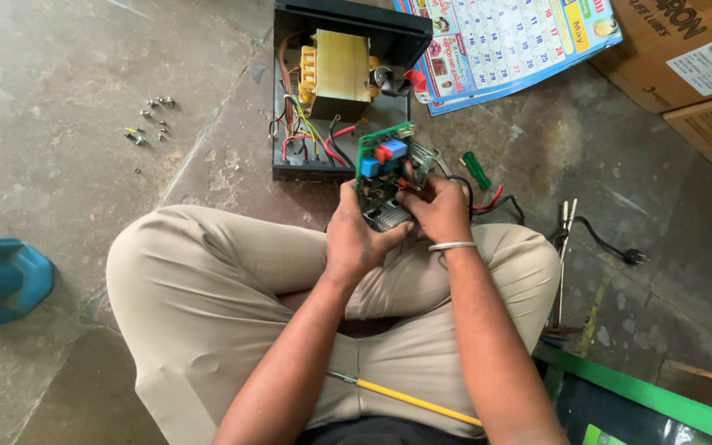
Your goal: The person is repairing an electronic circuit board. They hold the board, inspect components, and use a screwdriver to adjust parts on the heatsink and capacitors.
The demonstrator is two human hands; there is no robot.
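Two hands: left hand (354, 235) and right hand (438, 210) both pinch the green circuit board (385, 169) over the lap.
Grip: fingers pressed on board edges; best kept off components.
Wires: tethered to open black case (335, 91) on floor; avoid tugging.

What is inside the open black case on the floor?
Inside the black case: a yellow-wrapped transformer and loose coloured wires. The green circuit board covers its near right corner.

stone floor (59, 165) carries loose screws (148, 122), opened black casing (290, 169) (wires inside), calendar (504, 41).
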